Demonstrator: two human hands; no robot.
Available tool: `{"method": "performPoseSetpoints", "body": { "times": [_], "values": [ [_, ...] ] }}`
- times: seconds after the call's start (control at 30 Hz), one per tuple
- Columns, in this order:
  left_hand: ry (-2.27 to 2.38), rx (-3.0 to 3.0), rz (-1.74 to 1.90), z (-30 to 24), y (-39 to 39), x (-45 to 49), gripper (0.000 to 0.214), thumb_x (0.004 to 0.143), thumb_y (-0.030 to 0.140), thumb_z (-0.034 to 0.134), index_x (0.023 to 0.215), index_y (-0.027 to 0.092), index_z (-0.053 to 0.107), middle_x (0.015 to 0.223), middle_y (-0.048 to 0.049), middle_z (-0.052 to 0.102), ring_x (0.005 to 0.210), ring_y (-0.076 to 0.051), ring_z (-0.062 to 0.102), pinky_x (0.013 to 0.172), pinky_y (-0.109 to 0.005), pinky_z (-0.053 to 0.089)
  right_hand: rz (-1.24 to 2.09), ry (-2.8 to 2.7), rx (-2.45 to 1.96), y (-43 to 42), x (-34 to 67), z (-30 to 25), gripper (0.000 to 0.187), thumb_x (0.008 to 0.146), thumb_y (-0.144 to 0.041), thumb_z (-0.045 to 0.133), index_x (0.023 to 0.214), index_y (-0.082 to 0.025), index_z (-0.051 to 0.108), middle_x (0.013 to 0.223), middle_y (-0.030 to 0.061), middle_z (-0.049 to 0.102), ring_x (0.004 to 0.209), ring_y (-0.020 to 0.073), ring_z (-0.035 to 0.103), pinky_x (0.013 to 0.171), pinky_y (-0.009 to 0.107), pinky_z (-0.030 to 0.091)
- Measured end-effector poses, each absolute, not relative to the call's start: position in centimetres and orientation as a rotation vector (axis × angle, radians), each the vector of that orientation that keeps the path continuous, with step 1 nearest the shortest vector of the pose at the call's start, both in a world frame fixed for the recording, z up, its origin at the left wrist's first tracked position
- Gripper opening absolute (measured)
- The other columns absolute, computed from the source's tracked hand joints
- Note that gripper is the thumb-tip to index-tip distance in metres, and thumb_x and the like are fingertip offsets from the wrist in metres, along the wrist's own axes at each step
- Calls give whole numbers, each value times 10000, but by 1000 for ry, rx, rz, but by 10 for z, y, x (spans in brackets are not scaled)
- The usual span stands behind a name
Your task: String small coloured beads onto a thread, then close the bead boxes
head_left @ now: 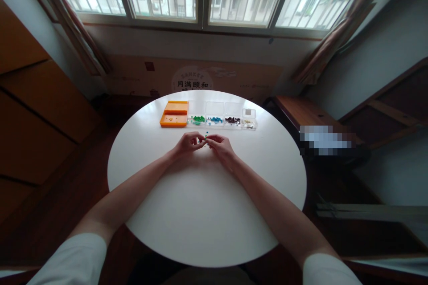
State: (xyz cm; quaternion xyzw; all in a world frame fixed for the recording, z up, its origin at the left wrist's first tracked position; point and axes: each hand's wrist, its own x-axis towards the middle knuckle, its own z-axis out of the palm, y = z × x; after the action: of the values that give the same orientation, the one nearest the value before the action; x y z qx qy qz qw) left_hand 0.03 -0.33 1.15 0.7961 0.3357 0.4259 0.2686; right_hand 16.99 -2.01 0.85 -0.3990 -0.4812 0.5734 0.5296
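Note:
Above the middle of a round white table, my two hands meet fingertip to fingertip. My left hand and my right hand are both closed in a pinch around a small green piece, mostly covered by the fingers. It looks like a tiny building brick, though its exact shape is too small to tell. Just beyond the fingertips lies a tiny blue piece. Some other small bits show between and below the hands, partly hidden.
Along the table's far side stand an open orange box with a few small pieces and several clear open boxes. These hold green pieces, blue pieces, dark pieces and pale pieces. A wooden bench stands at right.

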Motion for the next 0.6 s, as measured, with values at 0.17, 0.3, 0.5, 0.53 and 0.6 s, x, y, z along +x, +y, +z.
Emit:
{"method": "performPoseSetpoints", "body": {
  "times": [0.17,0.3,0.5,0.53,0.6],
  "values": [
    [939,2159,1179,10,-3,1,172,777,286,607,782,122,660,666,-18,628,497,-46,464,458,-155,369,1340,-1166,-960,-21,170,9,285,556,-360,777,742,-163,688,640,19,654,564,105,532,563,254,411],
    [942,2186,1204,9,-1,0,168,778,286,610,782,129,667,661,-16,619,501,-50,461,466,-159,375,1300,-1224,-980,-21,173,11,291,554,-369,777,741,-164,689,660,31,666,602,131,567,579,270,438],
    [937,2202,1222,6,2,-2,169,783,292,605,795,137,672,671,-16,623,508,-55,476,477,-162,389,1254,-1300,-1013,-19,177,11,279,547,-367,776,717,-160,699,657,37,670,592,132,561,573,275,440],
    [937,2200,1224,5,2,-2,172,784,295,606,798,137,672,676,-17,624,510,-55,480,477,-161,390,1251,-1307,-1015,-19,176,10,278,550,-368,772,720,-160,701,656,37,670,590,131,560,572,275,439],
    [937,2202,1224,4,2,-2,177,785,301,606,799,137,671,678,-17,624,512,-55,484,476,-159,390,1241,-1311,-1019,-18,176,9,279,558,-372,763,726,-158,703,649,37,670,583,129,555,566,273,436]
  ]
}}
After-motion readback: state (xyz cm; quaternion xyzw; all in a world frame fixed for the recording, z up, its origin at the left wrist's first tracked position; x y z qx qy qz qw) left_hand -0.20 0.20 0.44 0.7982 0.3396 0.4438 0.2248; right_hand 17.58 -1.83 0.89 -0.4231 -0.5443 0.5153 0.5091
